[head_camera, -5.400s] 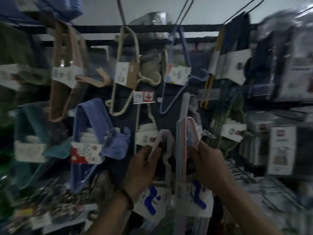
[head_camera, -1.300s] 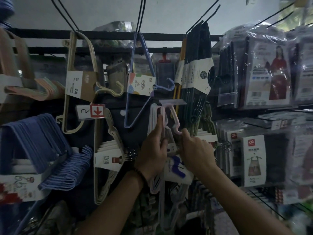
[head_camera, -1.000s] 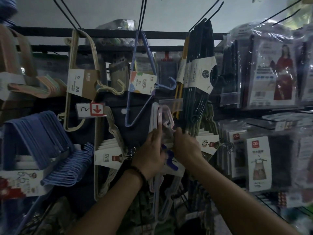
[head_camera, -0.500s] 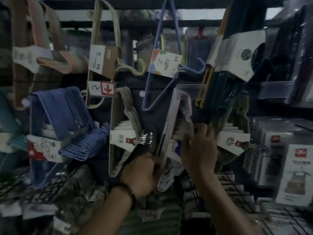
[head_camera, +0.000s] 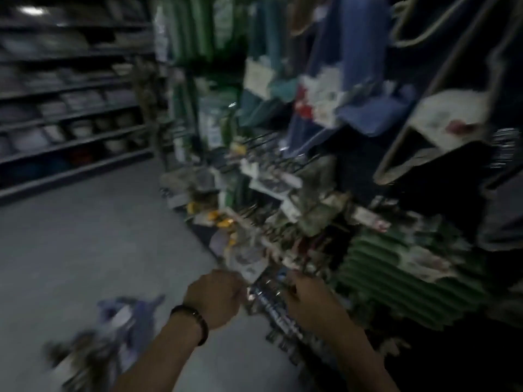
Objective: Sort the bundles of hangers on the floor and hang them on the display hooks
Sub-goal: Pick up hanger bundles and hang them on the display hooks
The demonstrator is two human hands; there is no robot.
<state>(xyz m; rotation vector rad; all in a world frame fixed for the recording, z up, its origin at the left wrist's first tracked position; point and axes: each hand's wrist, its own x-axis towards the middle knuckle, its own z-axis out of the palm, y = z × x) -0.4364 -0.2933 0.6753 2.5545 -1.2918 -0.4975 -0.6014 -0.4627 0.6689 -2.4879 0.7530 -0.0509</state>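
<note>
Pretty blurry, but the left hand (head_camera: 215, 297) has its fingers curled, the right hand (head_camera: 308, 299) I can't tell, so I'd guess we're between bundles, and next is grabbing the bluish hanger bundle (head_camera: 121, 321) off the floor for the display hooks (head_camera: 263, 138).

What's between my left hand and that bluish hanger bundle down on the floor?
Only bare grey floor, in the head view. The left hand is raised; the blurred hanger bundle lies apart from it, lower left.
</note>
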